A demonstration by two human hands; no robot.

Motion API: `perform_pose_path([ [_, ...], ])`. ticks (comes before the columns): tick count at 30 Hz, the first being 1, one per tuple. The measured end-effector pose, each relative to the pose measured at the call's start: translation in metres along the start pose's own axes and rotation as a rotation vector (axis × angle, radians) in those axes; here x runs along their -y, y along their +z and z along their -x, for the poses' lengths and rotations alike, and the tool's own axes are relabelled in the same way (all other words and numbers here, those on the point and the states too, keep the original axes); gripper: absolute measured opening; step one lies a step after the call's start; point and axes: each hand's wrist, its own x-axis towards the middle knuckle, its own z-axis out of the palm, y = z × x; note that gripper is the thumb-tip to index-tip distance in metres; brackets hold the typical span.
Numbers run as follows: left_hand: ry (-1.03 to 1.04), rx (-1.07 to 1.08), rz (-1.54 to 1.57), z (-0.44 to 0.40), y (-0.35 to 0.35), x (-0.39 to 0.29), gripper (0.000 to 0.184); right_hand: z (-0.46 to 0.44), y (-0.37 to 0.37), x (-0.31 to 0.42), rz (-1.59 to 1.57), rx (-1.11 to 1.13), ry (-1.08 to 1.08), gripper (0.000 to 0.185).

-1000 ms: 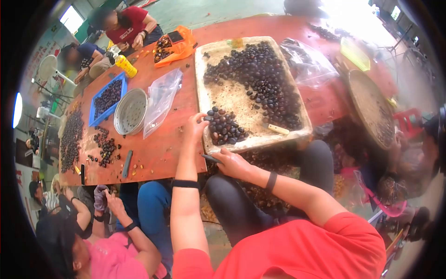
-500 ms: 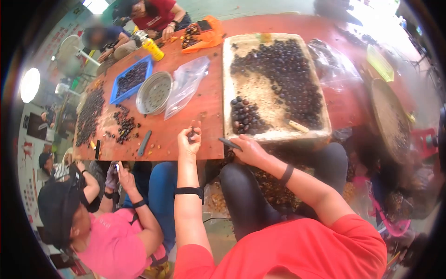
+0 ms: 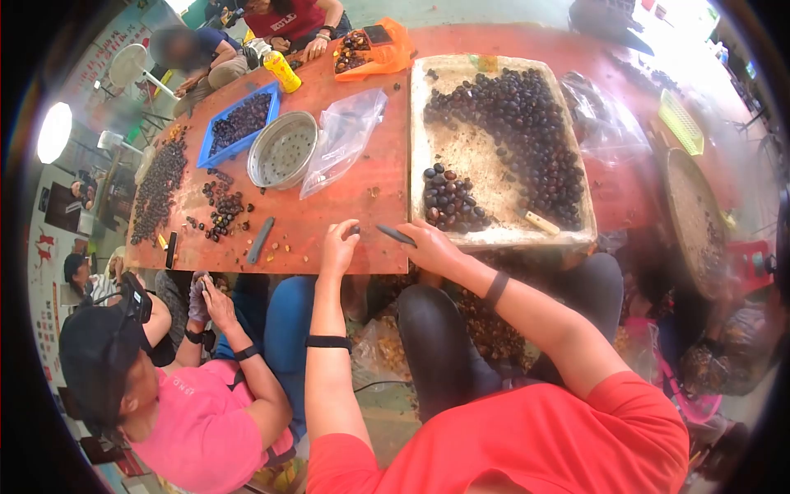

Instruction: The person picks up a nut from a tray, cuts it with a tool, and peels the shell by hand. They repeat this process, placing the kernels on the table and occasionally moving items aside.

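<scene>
Dark nut-like piece [image 3: 354, 230] is pinched by left hand [image 3: 337, 246], dark tool [image 3: 397, 235] gripped by right hand [image 3: 431, 245], apparently to expose its tip [image 3: 382, 227].

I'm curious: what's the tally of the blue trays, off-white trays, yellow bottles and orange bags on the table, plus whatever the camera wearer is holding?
Small dark piece in left hand: 1
Dark tool in right hand: 1
Blue tray: 1
Off-white tray: 1
Yellow bottle: 1
Orange bag: 1
Total: 6
</scene>
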Motion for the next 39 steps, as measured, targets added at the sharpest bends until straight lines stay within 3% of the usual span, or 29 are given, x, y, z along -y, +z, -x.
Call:
perform_pose_path([
  [9, -0.019, -0.027, -0.121, 0.005, -0.01, -0.016, 0.037, -0.019, 0.026, 0.001, 0.058, 0.054, 0.01, 0.031],
  [12, -0.081, 0.061, -0.137, 0.0, -0.015, -0.015, 0.036, -0.019, 0.029, -0.001, 0.034, 0.058, 0.015, 0.031],
  [15, -0.012, 0.093, -0.189, -0.003, -0.016, -0.016, 0.034, -0.02, 0.032, -0.004, 0.034, 0.075, 0.012, 0.032],
  [17, -0.042, 0.044, 0.009, -0.006, -0.013, -0.019, 0.032, -0.02, 0.032, -0.004, 0.038, 0.073, 0.041, 0.032],
  [24, -0.102, 0.09, 0.111, -0.011, -0.006, -0.011, 0.033, -0.027, 0.036, -0.009, 0.062, 0.028, 0.028, 0.033],
  [32, -0.02, 0.05, -0.131, -0.016, -0.001, -0.025, 0.034, -0.034, 0.042, -0.009, 0.051, 0.007, -0.005, 0.036],
  [39, 0.009, 0.037, -0.088, -0.018, 0.002, -0.019, 0.034, -0.034, 0.042, -0.01, 0.119, 0.009, -0.008, 0.038],
])
